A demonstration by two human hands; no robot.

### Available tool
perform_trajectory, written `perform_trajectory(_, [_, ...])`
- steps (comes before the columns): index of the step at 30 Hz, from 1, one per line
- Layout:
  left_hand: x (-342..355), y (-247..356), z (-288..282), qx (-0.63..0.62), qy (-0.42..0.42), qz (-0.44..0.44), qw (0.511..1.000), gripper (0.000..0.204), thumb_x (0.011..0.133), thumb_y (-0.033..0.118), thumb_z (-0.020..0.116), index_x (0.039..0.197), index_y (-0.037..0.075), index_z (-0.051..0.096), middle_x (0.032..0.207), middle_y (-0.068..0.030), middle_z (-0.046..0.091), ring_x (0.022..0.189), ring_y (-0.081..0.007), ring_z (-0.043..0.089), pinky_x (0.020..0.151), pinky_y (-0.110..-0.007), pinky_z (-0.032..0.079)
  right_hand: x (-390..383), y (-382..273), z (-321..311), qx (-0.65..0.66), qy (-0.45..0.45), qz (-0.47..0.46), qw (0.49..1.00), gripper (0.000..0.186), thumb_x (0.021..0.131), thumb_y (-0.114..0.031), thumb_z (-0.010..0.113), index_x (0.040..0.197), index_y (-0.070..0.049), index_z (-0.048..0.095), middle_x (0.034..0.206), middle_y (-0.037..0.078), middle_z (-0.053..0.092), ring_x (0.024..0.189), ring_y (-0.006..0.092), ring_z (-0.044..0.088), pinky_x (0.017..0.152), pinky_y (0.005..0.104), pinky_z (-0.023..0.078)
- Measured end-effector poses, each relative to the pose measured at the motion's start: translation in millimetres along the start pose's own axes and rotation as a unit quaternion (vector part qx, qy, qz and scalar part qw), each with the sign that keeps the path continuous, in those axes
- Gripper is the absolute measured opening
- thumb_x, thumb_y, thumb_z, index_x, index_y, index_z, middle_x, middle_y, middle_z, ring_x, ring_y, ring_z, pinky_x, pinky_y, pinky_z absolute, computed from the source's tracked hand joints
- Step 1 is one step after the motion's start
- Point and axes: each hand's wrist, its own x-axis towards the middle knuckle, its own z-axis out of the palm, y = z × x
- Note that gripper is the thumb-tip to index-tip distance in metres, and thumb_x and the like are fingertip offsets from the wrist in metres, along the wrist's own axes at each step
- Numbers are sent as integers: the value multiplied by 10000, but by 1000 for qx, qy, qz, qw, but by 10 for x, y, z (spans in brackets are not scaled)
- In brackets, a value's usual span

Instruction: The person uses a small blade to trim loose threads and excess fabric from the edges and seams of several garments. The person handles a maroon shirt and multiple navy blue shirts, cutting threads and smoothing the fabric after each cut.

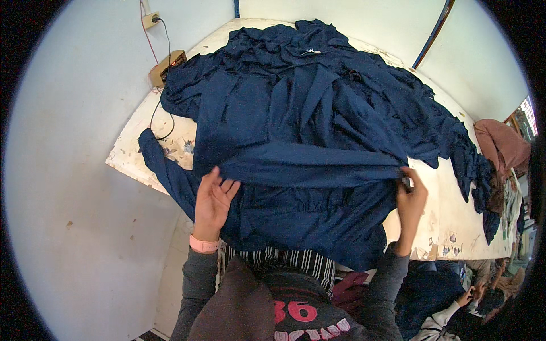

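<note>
A dark navy garment (pixel 263 105) lies spread in front of me, with a long folded band (pixel 310 166) across it. At the band's left end is my left hand (pixel 216 202), palm up, its loosely curled fingers apart and its fingertips at the fabric's edge. My right hand (pixel 411 199) is closed at the band's right end; a small dark piece shows at its fingers, too unclear to name. A narrow navy piece, perhaps a sleeve, hangs to the left, and bunched navy fabric covers the back and right.
The worn white table (pixel 438 227) stands between pale walls. A socket (pixel 151 20) and a tan device (pixel 158 75) with cords are at back left. Brown fabric (pixel 500 145) lies at right. At lower right, another person's hand (pixel 465 297) shows among piled clothes.
</note>
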Motion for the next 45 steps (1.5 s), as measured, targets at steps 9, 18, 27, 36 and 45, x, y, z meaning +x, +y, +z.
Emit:
perform_trajectory(9, [-144,146,230,392,36,121,911,466,1018,256,646,1428,87,502,1150,-53,703,842,-112,666,703,-252,531,-308,613,-566,-18,-107,138,984,457,725,-175,902,1113,-58,691,958,89,693,910,208,648,727,350,527])
perform_trajectory(18, [870,-281,770,764,-78,253,589,374,869,294,818,1092,19,695,925,-137,691,768,-245,654,726,-367,532,-423,-266,-347,176,-175,38,968,235,888,-13,730,1121,-39,731,950,53,675,857,144,628,758,276,501])
perform_trajectory(27, [140,-185,1039,296,-142,60,943,195,972,49,694,1085,48,536,1039,-46,677,920,-101,633,840,-260,526,-523,-1160,71,250,-146,-60,955,366,809,-85,837,1154,-44,722,940,62,623,797,151,595,680,267,481])
perform_trajectory(36, [-581,-126,1081,293,-160,35,942,331,1018,69,639,1259,31,415,1057,-125,714,906,-114,685,797,-249,564,-453,-1783,660,123,-42,-304,944,274,682,31,776,924,-88,726,882,52,646,724,240,626,650,343,498])
perform_trajectory(45, [-656,-163,958,248,-135,1,959,631,1028,114,642,1524,-3,270,1176,-152,699,1025,-137,678,917,-280,537,-364,-1573,777,386,4,-161,908,102,977,-38,614,896,-10,557,902,124,588,826,201,572,737,290,468])
